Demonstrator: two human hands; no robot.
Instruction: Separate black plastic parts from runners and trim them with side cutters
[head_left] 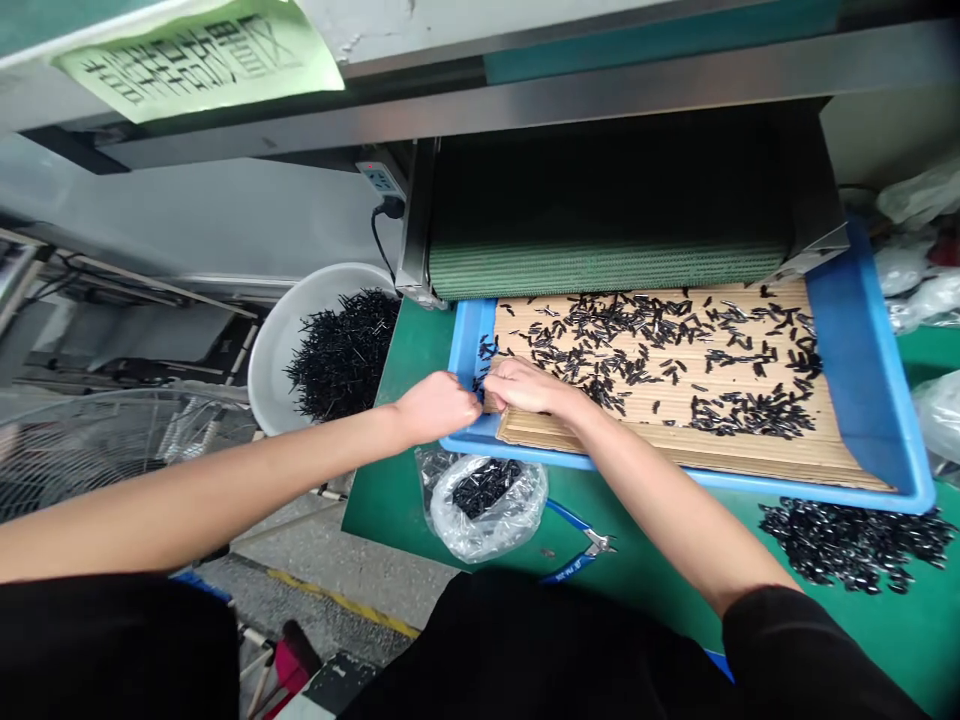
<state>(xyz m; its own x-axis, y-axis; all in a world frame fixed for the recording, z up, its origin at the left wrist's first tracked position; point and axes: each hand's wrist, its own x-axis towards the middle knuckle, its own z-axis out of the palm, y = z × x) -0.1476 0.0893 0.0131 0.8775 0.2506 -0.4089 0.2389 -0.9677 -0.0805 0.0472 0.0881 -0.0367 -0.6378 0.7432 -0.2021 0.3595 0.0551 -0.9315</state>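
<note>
My left hand (440,408) is closed in a fist at the front left corner of a blue tray (889,370); what its fingers hold, if anything, is hidden. Just right of it, my right hand (525,386) is closed on the left end of a corrugated cardboard sheet (675,385) that lines the tray. Many small black pieces (754,412) lie scattered over the cardboard. A few more black pieces (487,348) rest in the tray's left side, beyond the cardboard.
A green conveyor belt (607,268) ends over the tray's back. White tub (262,365) at left holds black pieces. In front are a plastic bag (480,540) of black pieces, blue-handled cutting pliers (574,565) and a black pile (855,545) on the green table (675,560).
</note>
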